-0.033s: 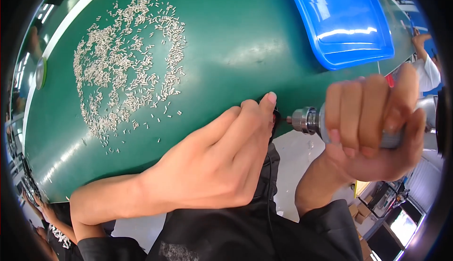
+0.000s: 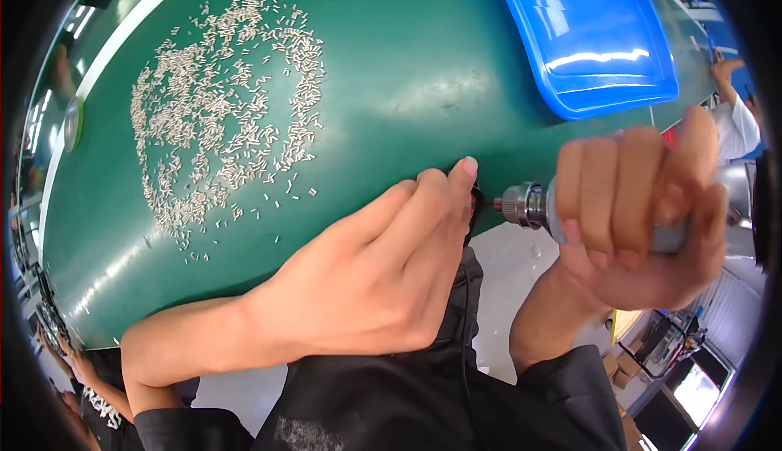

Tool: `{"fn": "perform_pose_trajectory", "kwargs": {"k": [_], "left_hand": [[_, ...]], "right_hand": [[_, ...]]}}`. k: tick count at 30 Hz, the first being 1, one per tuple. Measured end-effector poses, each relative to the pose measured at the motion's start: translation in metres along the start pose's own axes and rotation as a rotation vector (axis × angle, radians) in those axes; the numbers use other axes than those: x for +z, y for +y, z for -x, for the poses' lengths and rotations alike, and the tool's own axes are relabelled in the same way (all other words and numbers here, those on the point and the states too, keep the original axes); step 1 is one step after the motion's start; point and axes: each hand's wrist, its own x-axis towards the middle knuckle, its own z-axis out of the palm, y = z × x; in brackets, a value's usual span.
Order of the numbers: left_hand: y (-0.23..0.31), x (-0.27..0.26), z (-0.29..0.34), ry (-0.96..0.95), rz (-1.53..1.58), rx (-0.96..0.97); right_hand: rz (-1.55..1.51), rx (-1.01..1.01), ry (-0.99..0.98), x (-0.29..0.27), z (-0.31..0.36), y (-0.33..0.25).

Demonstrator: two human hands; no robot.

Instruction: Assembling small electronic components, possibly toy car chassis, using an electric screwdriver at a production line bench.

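Note:
My right hand [image 2: 639,206] is wrapped round the grey body of an electric screwdriver [image 2: 528,205], whose knurled metal collar sticks out to the left. The thin bit at its end points at my left fingertips. With fingers bent and pressed together, my left hand [image 2: 375,276] pinches a small dark part [image 2: 474,206] over the table's near edge. Only a black and reddish bit of that part shows; my fingers hide the rest. I cannot tell whether the screwdriver bit touches it. Left of my left hand, many small silvery pins [image 2: 220,117] lie scattered on the green table [image 2: 391,52].
A blue plastic tray [image 2: 603,96] stands at the far right of the table. A round green-rimmed thing [image 2: 73,123] sits by the left edge. A thin black cord [image 2: 465,321] hangs before my dark clothing. Other people's arms show at both sides.
My right hand and the screwdriver have shifted very slightly left, closer to my left hand. The view has moved a little; my left hand keeps its grip.

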Motion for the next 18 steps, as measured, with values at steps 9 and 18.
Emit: {"fn": "perform_pose_trajectory", "kwargs": {"k": [9,18], "left_hand": [[-0.015,-0.013,0.014,-0.079,0.026,0.044],[0.004,-0.08,0.094,0.015,0.118,-0.373]], "right_hand": [[0.08,-0.089,-0.116,0.017,-0.015,0.024],[-0.378,-0.194,-0.115,0.015,-0.004,0.03]]}}
